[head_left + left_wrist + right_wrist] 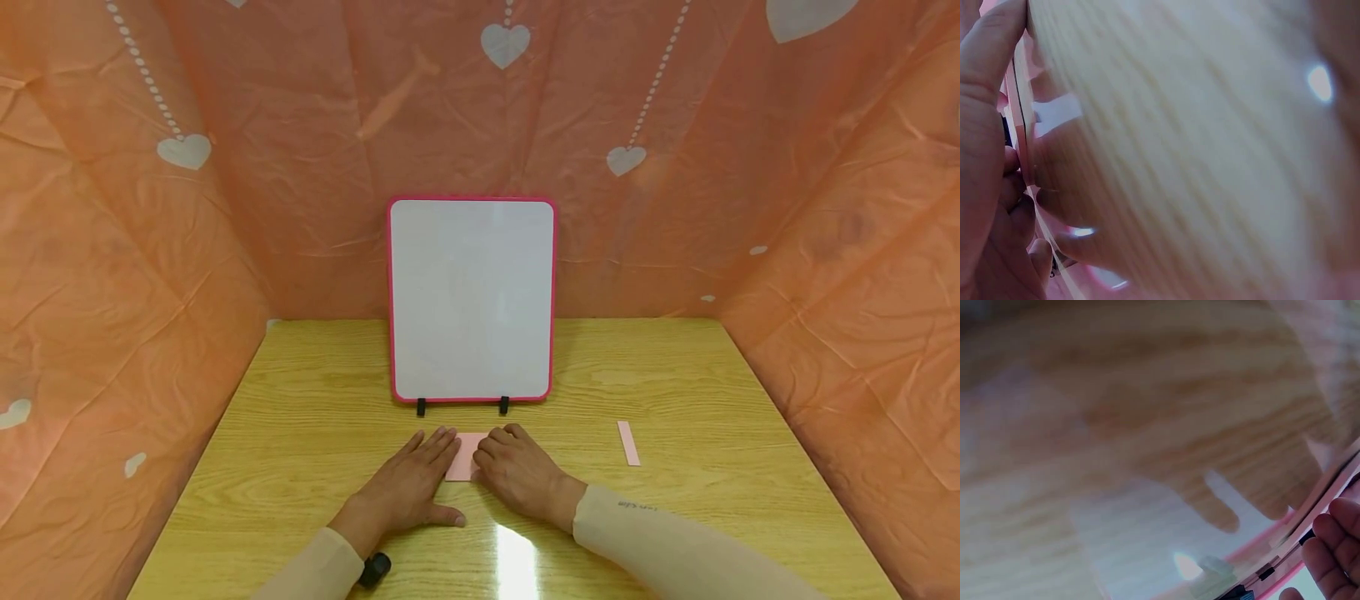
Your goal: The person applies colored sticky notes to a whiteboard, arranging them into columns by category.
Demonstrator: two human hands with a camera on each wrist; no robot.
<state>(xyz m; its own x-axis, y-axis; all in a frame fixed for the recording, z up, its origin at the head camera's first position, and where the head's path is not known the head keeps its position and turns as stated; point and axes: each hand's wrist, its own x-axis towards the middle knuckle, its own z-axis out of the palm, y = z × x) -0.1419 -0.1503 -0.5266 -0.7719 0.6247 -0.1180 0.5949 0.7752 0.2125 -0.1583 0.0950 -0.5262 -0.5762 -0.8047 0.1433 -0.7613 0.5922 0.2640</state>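
A small pink piece of paper (462,458) lies flat on the table below the whiteboard. My left hand (412,483) rests palm down at its left side, fingers extended and touching its edge, thumb spread out toward the front. On the right side of the paper, my right hand (521,473) rests with bent fingers over it, hiding that end. In the right wrist view the fingers (1335,544) look loosely bent, with no paper visible between them. The left wrist view shows the thumb (985,56) apart from the other fingers.
A narrow pink strip (628,443) lies to the right on the wooden table (712,392). Behind the hands stands a whiteboard (472,300) with a pink frame on black feet. Orange cloth (315,167) with white hearts hangs around the back and sides.
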